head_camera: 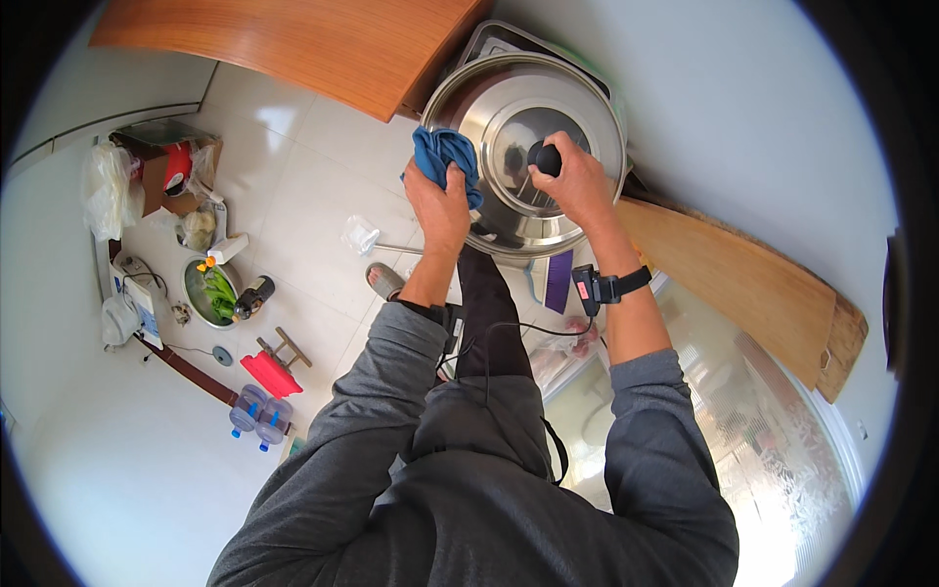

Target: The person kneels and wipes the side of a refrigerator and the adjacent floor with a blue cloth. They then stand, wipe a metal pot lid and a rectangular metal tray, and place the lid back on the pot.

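In front of me is a large round stainless-steel pot lid point(473, 110) with a glass centre. Whether a pot sits beneath it cannot be seen. The fingers of my right hand point(583, 183) are wrapped around the lid's black knob point(544, 159). My left hand point(439, 202) grips a bunched blue cloth point(445, 150) at the left part of the lid's rim, thumb on top. A black strap with a small device point(596, 288) circles my right wrist, and a cable runs from it.
A wooden tabletop point(293, 44) lies at upper left, with a metal tray point(502, 33) behind the lid. Wooden boards point(733, 286) lean along the right wall. A purple-bristled broom point(557, 282) is below the lid. Leftward on the floor are a basin point(233, 275) of greens, a bottle point(257, 293) and a cardboard box point(154, 172).
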